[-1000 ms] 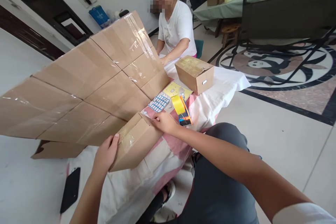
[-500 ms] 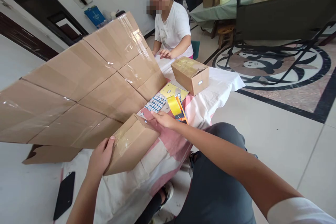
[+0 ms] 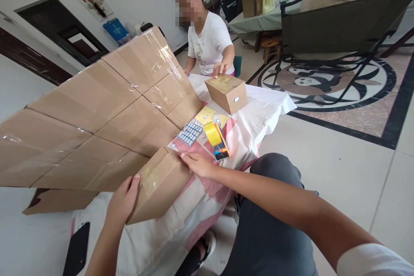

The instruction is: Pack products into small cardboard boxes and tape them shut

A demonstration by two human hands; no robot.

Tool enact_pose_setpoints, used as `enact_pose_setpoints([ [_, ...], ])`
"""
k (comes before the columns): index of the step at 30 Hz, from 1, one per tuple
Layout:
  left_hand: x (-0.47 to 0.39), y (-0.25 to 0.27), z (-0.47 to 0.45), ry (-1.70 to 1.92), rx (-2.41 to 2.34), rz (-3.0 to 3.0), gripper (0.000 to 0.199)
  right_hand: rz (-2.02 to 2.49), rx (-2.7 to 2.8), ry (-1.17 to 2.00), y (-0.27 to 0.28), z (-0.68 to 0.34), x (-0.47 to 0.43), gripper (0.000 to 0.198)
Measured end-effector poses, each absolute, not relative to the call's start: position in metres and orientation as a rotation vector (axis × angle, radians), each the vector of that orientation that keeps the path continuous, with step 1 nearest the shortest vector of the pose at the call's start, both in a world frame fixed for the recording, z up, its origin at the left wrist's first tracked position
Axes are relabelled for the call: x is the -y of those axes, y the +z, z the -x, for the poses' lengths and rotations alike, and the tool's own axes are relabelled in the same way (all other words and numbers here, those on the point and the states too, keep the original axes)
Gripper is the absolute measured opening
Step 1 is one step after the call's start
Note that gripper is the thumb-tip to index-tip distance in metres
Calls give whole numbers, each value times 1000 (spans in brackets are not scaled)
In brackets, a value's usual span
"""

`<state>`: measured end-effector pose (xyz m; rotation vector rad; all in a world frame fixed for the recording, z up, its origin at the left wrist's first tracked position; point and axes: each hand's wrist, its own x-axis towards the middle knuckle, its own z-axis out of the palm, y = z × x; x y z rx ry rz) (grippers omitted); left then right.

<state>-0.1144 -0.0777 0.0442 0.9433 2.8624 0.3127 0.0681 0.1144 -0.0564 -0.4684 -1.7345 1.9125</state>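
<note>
A taped cardboard box (image 3: pixel 161 187) is tilted on the near edge of the cloth-covered table. My left hand (image 3: pixel 124 200) grips its near end, with the thumb on the taped top. At the far end my right hand (image 3: pixel 197 164) is closed, its fingertips against the box's end face; they cover the spot they touch. Beyond that hand lie a sheet of blue-edged labels (image 3: pixel 190 133) and a yellow patterned sheet (image 3: pixel 210 115). A tape dispenser with a yellow roll (image 3: pixel 216 138) stands to the right of them.
A wall of stacked, taped cardboard boxes (image 3: pixel 119 112) rises along the table's left side. Across the table a person (image 3: pixel 210 43) rests a hand on another cardboard box (image 3: pixel 228 95) with a white label. A black phone (image 3: pixel 76 248) lies at the lower left.
My right hand has moved from beside the label sheet onto the box's end face, over a small white label that showed there. The other person's hand has come down on the far box.
</note>
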Motion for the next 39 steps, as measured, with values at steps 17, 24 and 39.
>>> enact_pose_setpoints([
  [17,80,44,116,347,-2844,-979,48,331,1648,1926,-60,-81,-113,57],
  [24,79,45,114,384,-2835,-964,49,309,1778,1939,-46,-83,-122,64],
  [39,135,10,175,947,-2613,-797,46,-364,2457,1243,1,-105,-128,142],
])
